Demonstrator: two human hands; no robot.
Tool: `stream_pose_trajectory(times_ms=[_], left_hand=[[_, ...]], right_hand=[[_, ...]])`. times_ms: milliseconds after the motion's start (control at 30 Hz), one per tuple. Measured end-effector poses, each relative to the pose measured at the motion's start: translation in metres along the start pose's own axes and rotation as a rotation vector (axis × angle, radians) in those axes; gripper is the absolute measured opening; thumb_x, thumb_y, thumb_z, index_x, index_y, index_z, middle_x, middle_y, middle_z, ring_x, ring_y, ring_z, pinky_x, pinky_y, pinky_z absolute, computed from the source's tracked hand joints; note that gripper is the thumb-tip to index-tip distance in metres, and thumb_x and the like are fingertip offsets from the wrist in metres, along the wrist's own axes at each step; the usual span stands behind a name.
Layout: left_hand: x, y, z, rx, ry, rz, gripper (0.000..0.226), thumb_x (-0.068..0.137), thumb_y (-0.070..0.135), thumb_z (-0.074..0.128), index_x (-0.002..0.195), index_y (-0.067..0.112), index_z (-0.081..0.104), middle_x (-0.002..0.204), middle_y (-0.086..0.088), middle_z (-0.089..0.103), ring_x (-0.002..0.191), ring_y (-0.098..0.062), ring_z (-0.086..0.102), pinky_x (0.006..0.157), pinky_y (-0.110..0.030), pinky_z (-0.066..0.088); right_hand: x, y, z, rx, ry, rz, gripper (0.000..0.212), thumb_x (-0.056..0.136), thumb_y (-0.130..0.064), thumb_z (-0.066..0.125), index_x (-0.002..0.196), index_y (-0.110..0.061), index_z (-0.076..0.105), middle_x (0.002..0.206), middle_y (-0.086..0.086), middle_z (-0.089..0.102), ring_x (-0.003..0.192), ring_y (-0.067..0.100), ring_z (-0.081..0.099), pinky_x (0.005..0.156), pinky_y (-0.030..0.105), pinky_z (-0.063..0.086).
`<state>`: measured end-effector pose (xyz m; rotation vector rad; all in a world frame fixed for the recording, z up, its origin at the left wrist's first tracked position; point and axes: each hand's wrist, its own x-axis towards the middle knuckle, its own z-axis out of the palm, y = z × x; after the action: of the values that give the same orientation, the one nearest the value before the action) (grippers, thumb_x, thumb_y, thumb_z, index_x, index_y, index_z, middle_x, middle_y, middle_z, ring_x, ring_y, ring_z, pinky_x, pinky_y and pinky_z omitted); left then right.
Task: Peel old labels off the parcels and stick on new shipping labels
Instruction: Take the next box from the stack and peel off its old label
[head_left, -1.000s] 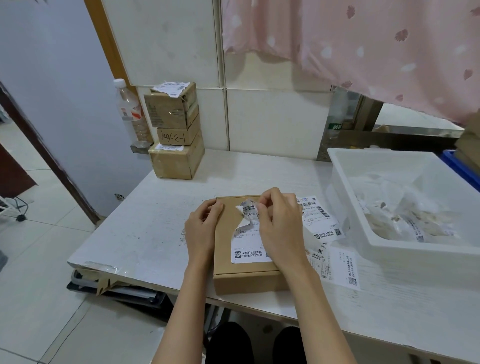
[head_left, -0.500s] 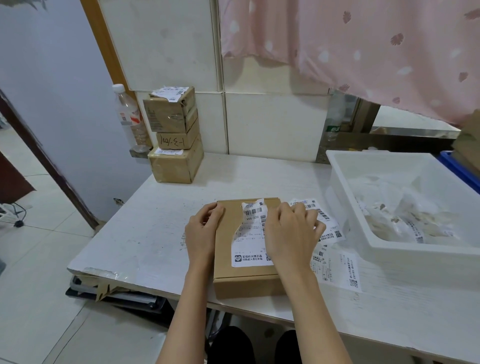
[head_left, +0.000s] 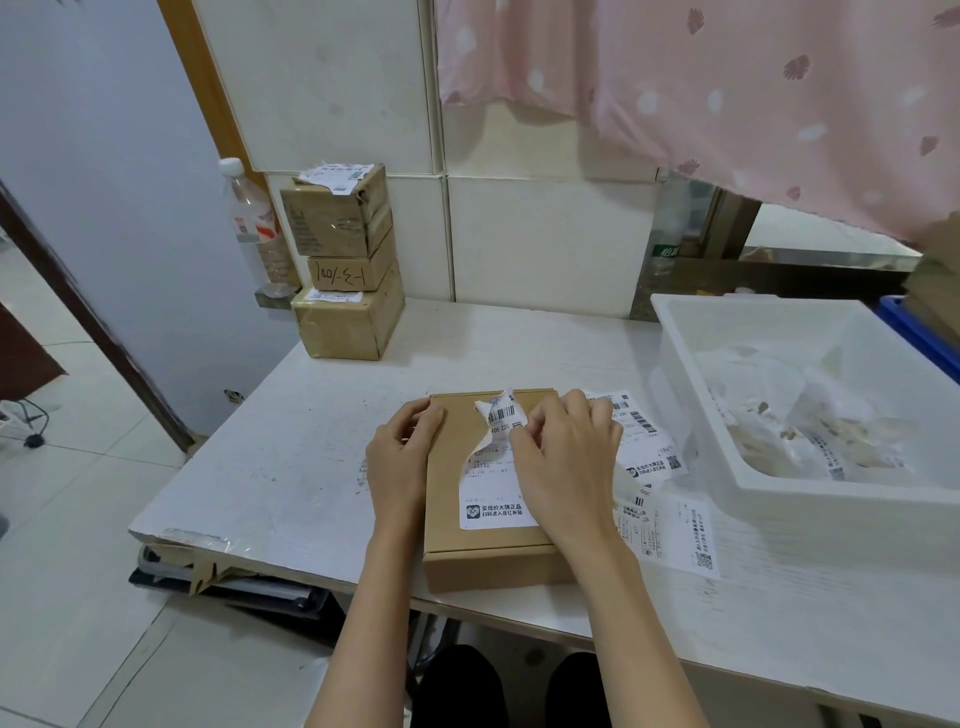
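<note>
White tabletop (head_left: 311, 447) against a tiled wall is your work surface, with a flat brown parcel (head_left: 488, 551) lying at its near edge right in front of you. Your left hand (head_left: 400, 457) rests against the parcel's left side, fingers loosely curled over the upper left corner, bracing it. Your right hand (head_left: 569, 467) lies over the right half of the lid, its fingers curled and pinching the old label (head_left: 493, 483) near its right edge. That label's top end is lifted and crumpled, curling up off the cardboard, while its lower part is stuck flat to the lid. Just to the right of the parcel, partly under your right hand, loose shipping labels (head_left: 670, 530) lie spread on the table. Beyond them stands a white bin (head_left: 779, 499) holding clear bags. At the far left corner three cardboard boxes (head_left: 345, 265) are stacked against the wall, with a plastic bottle (head_left: 254, 228) just beside them.
</note>
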<state>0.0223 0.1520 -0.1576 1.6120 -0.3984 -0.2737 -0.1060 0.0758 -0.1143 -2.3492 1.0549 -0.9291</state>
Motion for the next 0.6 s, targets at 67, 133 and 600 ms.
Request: stream_pose_trajectory(times_ms=[67, 133, 600], left_hand=[[0.000, 0.000, 0.000, 0.000, -0.002, 0.006, 0.040, 0.077, 0.052, 0.059, 0.103, 0.025, 0.074, 0.101, 0.006, 0.072, 0.096, -0.009, 0.065, 0.075, -0.024, 0.045], [-0.001, 0.001, -0.001, 0.003, -0.003, 0.007, 0.040, 0.078, 0.051, 0.060, 0.103, 0.025, 0.074, 0.101, 0.006, 0.072, 0.095, -0.009, 0.065, 0.073, -0.023, 0.044], [0.000, 0.001, -0.001, -0.016, 0.004, 0.009, 0.019, 0.093, 0.031, 0.064, 0.105, 0.020, 0.074, 0.100, 0.005, 0.072, 0.093, -0.008, 0.065, 0.072, -0.021, 0.043]], right_hand=[[0.000, -0.001, 0.001, 0.078, -0.018, -0.021, 0.015, 0.087, -0.017, 0.055, 0.073, -0.018, 0.049, 0.085, -0.007, 0.048, 0.091, 0.018, 0.034, 0.078, 0.029, 0.021], [0.000, -0.004, 0.000, 0.131, -0.036, -0.040, 0.016, 0.086, -0.021, 0.055, 0.072, -0.022, 0.048, 0.083, -0.010, 0.046, 0.090, 0.016, 0.035, 0.079, 0.028, 0.021], [0.004, -0.003, -0.018, 0.729, 0.216, 0.402, 0.016, 0.095, -0.002, 0.044, 0.093, -0.013, 0.056, 0.069, -0.005, 0.049, 0.051, -0.004, 0.044, 0.053, 0.011, 0.036]])
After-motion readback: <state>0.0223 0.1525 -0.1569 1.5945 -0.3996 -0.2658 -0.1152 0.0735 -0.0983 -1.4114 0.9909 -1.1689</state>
